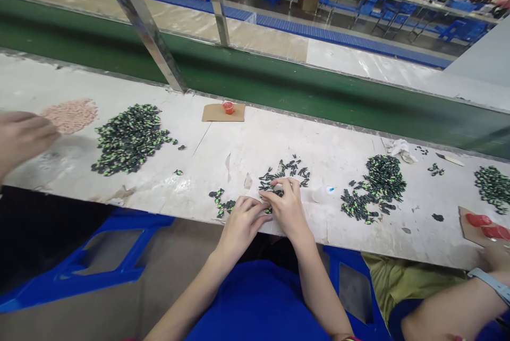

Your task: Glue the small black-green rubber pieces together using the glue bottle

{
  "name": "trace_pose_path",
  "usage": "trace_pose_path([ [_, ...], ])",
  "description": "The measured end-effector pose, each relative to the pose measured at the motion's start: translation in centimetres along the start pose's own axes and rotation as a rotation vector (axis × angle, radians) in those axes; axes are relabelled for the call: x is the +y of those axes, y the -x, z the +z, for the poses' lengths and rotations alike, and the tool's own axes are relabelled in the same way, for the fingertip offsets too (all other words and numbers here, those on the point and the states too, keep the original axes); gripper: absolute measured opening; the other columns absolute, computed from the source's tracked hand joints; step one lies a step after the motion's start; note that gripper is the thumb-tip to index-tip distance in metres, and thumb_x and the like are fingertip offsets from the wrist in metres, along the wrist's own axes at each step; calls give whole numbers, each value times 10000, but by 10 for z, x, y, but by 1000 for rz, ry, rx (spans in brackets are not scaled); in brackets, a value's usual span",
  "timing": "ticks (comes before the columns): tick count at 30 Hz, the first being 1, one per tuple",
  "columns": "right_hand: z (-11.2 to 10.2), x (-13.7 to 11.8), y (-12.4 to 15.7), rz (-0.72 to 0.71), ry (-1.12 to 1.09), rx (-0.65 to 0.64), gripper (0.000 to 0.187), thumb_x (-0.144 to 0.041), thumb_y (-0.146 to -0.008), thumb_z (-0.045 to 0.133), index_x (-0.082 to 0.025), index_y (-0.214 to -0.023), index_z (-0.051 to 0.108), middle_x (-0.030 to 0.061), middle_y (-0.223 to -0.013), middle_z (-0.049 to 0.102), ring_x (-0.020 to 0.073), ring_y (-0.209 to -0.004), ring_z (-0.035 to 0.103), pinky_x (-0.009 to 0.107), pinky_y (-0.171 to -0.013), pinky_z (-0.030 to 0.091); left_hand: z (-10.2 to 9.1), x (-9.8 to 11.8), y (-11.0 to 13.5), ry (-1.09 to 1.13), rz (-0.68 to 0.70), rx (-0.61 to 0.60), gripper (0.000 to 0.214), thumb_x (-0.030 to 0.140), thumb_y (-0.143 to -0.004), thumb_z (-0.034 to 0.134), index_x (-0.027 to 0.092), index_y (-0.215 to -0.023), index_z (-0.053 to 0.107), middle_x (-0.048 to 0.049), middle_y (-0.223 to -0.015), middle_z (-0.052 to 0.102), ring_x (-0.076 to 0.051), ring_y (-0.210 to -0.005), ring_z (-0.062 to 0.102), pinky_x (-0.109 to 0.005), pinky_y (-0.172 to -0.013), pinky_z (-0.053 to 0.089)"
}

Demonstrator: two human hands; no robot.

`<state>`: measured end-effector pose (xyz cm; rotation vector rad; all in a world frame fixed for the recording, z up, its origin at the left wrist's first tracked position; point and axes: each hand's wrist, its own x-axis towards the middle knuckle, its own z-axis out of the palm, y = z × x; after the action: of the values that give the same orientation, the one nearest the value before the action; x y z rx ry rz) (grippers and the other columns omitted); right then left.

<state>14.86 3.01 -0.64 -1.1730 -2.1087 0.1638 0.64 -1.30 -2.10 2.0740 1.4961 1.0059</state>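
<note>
My left hand (246,219) and my right hand (286,204) meet at the near edge of the white table. The fingers of both are bent and pinched together, and what lies between the tips is too small and covered to make out. Just beyond them spreads a loose group of small dark pieces (289,168), partly hidden by my right hand. To the left of my left hand lies a short curved row of small black-and-green pieces (219,203). A white squeeze bottle with a blue tip (322,193) lies to the right of my right hand.
Black-and-green heaps (129,139) (384,179) flank me. A red cup (228,107) stands on cardboard (211,113). A knife (450,159) lies far right. A co-worker's hand (27,136) is left, by pink pieces (74,115); another person's arm (458,304) is right. A green conveyor belt (279,78) runs behind.
</note>
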Motion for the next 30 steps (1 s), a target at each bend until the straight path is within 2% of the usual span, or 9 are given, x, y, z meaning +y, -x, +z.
trace_pose_path([
  [4,10,6,-10,10,25,-133,160,-91,-740,737,-251,-747,735,89,-1012,565,264,-1027,465,425,-828,507,1,-2,0,18,4,19,92,198,-868,601,225,-867,689,-46,-830,642,-219,-863,546,-332,-740,510],
  [8,3,7,-7,98,-170,-95,130,-112,-776,710,-240,-779,731,72,-870,620,238,-928,511,401,-800,516,-7,-5,0,58,-49,39,114,245,-897,562,219,-870,669,-38,-827,665,-209,-846,584,-323,-725,520],
  [11,-5,1,3,320,-432,-13,101,-185,-840,657,-246,-857,735,43,-793,671,205,-848,571,346,-733,529,-12,-3,-1,104,-76,117,135,268,-909,547,202,-894,663,-40,-823,682,-188,-795,624,-306,-709,532],
  [14,-10,-7,16,572,-630,45,89,-262,-829,667,-238,-860,747,36,-796,695,178,-767,627,304,-670,537,-14,2,-4,118,-62,175,145,275,-910,550,200,-903,674,-40,-825,698,-181,-773,640,-302,-704,541],
  [17,-13,-14,24,704,-735,55,120,-311,-785,695,-227,-843,759,39,-798,704,171,-727,659,294,-658,552,-14,8,-8,119,-29,192,149,261,-912,548,206,-914,686,-41,-831,712,-185,-784,645,-312,-714,549],
  [21,-16,-18,24,782,-809,67,156,-347,-743,713,-207,-796,759,51,-809,724,188,-745,685,285,-620,570,-14,14,-11,166,17,200,152,207,-908,545,205,-922,697,-40,-827,725,-180,-787,643,-313,-705,554],
  [25,-15,-20,25,867,-932,70,209,-383,-722,723,-180,-769,734,58,-806,738,186,-686,692,266,-526,575,-15,18,-11,238,-16,194,141,205,-889,569,210,-862,707,-37,-784,722,-178,-752,641,-317,-671,557],
  [30,-11,-22,33,867,-1060,114,213,-384,-721,729,-176,-750,697,41,-784,720,172,-697,687,274,-566,600,-13,23,-8,348,-51,204,141,178,-856,600,209,-763,701,-22,-712,706,-166,-716,640,-294,-633,552],
])
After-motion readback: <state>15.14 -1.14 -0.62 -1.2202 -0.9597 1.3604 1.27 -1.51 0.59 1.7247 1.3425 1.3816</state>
